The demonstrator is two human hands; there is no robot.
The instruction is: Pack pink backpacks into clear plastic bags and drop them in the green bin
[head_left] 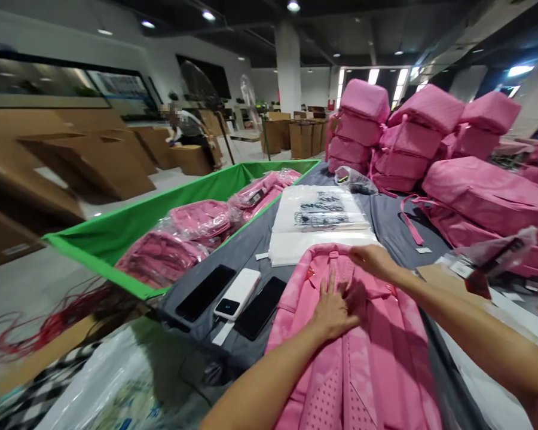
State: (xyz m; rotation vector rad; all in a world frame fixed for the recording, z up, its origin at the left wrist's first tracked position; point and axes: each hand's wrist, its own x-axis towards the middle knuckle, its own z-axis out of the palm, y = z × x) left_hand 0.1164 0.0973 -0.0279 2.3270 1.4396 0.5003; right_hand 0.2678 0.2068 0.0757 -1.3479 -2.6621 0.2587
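the left hand [334, 312] lies with its fingers spread on the pink backpack [379, 349], gripping nothing that shows; the right hand [376, 261] is half curled at the bag's far edge, and whether it pinches the fabric i can't make out. the backpack lies on the near part of the grey table [246, 249], straps up, partly covered by both forearms. just left of it sit three devices: two black phones [260, 307] and one white device [246, 285] between them. one pile of white plastic bags [318, 209] lies against its far end. farther left, one green bin [137, 285] holds at least three wrapped pink bags [201, 216]. far right stand three stacks of pink backpacks [419, 131]. far left, one person [190, 125] bends by a cardboard box [190, 159].
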